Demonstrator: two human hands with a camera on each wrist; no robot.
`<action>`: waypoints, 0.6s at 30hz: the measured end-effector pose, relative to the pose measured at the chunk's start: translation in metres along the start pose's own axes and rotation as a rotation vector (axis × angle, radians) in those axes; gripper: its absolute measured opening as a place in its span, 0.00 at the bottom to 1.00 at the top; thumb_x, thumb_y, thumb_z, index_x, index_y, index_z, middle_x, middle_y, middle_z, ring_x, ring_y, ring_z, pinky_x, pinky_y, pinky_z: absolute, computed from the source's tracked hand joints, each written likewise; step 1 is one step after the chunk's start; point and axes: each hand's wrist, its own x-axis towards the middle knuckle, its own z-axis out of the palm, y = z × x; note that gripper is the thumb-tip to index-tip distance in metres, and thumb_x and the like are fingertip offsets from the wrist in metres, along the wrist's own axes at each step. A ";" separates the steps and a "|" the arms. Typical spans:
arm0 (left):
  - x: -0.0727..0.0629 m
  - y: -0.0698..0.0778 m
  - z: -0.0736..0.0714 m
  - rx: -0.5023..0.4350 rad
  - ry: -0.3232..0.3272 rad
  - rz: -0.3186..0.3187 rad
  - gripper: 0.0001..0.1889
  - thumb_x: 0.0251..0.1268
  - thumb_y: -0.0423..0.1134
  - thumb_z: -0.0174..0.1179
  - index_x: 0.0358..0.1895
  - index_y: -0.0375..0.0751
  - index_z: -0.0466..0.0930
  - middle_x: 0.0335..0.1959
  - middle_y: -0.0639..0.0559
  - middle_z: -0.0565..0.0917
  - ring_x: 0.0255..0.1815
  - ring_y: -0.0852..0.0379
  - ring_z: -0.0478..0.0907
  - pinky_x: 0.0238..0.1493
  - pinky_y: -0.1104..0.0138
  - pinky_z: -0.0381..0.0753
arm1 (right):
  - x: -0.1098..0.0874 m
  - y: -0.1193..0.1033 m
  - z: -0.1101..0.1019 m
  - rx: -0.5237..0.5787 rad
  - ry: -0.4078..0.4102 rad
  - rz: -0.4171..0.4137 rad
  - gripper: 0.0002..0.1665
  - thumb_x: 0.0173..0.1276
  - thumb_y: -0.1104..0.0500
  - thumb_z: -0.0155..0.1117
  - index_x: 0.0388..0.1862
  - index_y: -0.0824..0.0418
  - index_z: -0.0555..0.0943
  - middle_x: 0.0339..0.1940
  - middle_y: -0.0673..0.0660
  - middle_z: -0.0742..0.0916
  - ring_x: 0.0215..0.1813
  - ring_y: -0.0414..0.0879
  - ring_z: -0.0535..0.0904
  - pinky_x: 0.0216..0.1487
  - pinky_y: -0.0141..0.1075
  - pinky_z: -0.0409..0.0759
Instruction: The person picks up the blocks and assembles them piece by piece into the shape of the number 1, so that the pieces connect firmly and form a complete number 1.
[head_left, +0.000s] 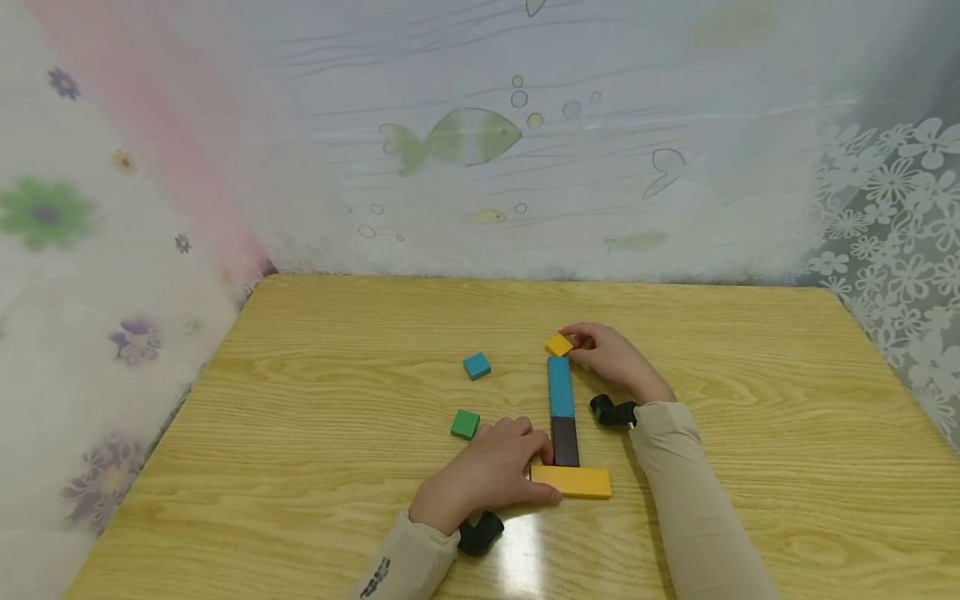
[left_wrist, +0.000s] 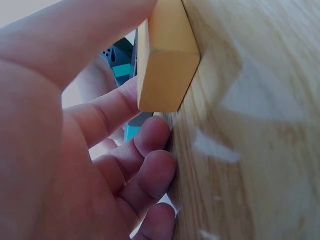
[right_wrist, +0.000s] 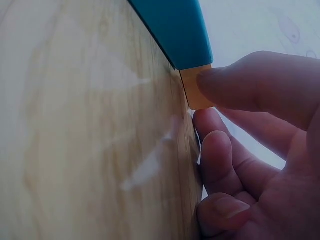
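Note:
My right hand pinches a small yellow square block just past the far end of a long blue block. In the right wrist view the thumb presses the side of that yellow square, close against the blue block. A dark brown block continues the line toward me. Across its near end lies a long yellow block. My left hand holds this block's left end, with the thumb on the near side and the index finger behind, seen also in the left wrist view.
A loose blue square block and a green square block lie left of the line on the wooden table. Black wrist devices sit at both wrists. A curtain with printed fish hangs behind the table.

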 end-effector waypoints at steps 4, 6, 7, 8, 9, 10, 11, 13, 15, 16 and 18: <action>-0.001 0.000 0.000 0.001 0.005 0.004 0.19 0.47 0.67 0.56 0.35 0.59 0.73 0.28 0.64 0.65 0.30 0.64 0.61 0.33 0.67 0.58 | 0.001 0.000 0.001 -0.020 -0.003 -0.012 0.24 0.65 0.62 0.54 0.61 0.57 0.69 0.40 0.56 0.76 0.36 0.49 0.69 0.36 0.39 0.68; -0.001 0.000 0.000 0.002 0.009 0.006 0.19 0.47 0.67 0.56 0.35 0.59 0.73 0.28 0.64 0.65 0.30 0.64 0.61 0.33 0.67 0.58 | 0.002 0.001 0.001 -0.032 -0.004 -0.020 0.24 0.65 0.62 0.54 0.61 0.57 0.68 0.40 0.56 0.76 0.35 0.49 0.69 0.34 0.39 0.68; -0.001 0.000 0.000 0.003 0.010 0.006 0.19 0.47 0.67 0.55 0.35 0.59 0.73 0.28 0.64 0.65 0.30 0.64 0.61 0.33 0.67 0.58 | 0.002 0.001 0.002 -0.038 -0.003 -0.023 0.24 0.65 0.62 0.53 0.61 0.56 0.68 0.40 0.56 0.76 0.34 0.49 0.69 0.34 0.39 0.68; -0.001 0.000 0.000 0.002 0.010 0.006 0.19 0.48 0.67 0.55 0.35 0.59 0.73 0.29 0.64 0.66 0.30 0.64 0.61 0.33 0.67 0.58 | 0.002 0.002 0.002 -0.041 -0.002 -0.025 0.24 0.65 0.62 0.53 0.61 0.56 0.69 0.40 0.56 0.76 0.34 0.49 0.69 0.33 0.39 0.68; -0.001 0.000 0.000 0.002 0.011 0.006 0.19 0.47 0.67 0.55 0.35 0.59 0.73 0.29 0.64 0.66 0.31 0.64 0.61 0.33 0.67 0.58 | 0.003 0.002 0.002 -0.044 -0.001 -0.025 0.23 0.65 0.62 0.53 0.61 0.56 0.69 0.39 0.56 0.76 0.34 0.49 0.69 0.33 0.39 0.68; -0.001 0.000 0.000 0.001 0.009 0.005 0.19 0.47 0.67 0.56 0.35 0.59 0.73 0.29 0.65 0.66 0.31 0.64 0.61 0.33 0.67 0.58 | 0.003 0.003 0.002 -0.045 0.001 -0.024 0.23 0.66 0.62 0.53 0.60 0.56 0.69 0.39 0.56 0.76 0.34 0.49 0.69 0.33 0.39 0.68; -0.001 0.000 -0.001 -0.001 0.007 0.003 0.19 0.47 0.67 0.56 0.35 0.59 0.73 0.29 0.65 0.66 0.31 0.64 0.61 0.33 0.67 0.58 | 0.003 0.003 0.002 -0.048 0.002 -0.022 0.23 0.66 0.62 0.53 0.60 0.56 0.70 0.39 0.56 0.76 0.34 0.49 0.69 0.33 0.39 0.68; -0.001 -0.001 -0.001 -0.006 0.002 0.002 0.19 0.47 0.66 0.57 0.35 0.59 0.73 0.29 0.65 0.66 0.30 0.64 0.61 0.33 0.67 0.58 | 0.003 0.003 0.002 -0.049 0.002 -0.018 0.22 0.66 0.62 0.53 0.60 0.56 0.70 0.39 0.56 0.76 0.34 0.49 0.69 0.34 0.39 0.68; -0.001 -0.001 -0.001 -0.010 -0.002 -0.001 0.19 0.46 0.66 0.57 0.35 0.59 0.73 0.29 0.65 0.65 0.30 0.64 0.61 0.33 0.67 0.58 | 0.003 0.003 0.002 -0.050 0.003 -0.012 0.22 0.66 0.61 0.53 0.59 0.56 0.70 0.39 0.56 0.76 0.35 0.49 0.69 0.34 0.39 0.67; -0.001 -0.001 -0.002 -0.012 -0.003 -0.001 0.19 0.46 0.66 0.58 0.35 0.60 0.73 0.29 0.65 0.65 0.31 0.64 0.61 0.33 0.67 0.58 | 0.003 0.003 0.002 -0.048 0.003 -0.011 0.22 0.66 0.61 0.53 0.59 0.56 0.70 0.39 0.56 0.76 0.35 0.49 0.69 0.34 0.39 0.67; -0.001 -0.002 -0.001 -0.014 -0.001 0.002 0.19 0.46 0.66 0.58 0.35 0.60 0.73 0.29 0.65 0.66 0.31 0.64 0.61 0.33 0.67 0.58 | 0.002 0.001 0.001 -0.047 0.000 -0.012 0.22 0.66 0.61 0.53 0.59 0.57 0.70 0.39 0.56 0.76 0.35 0.49 0.69 0.34 0.39 0.67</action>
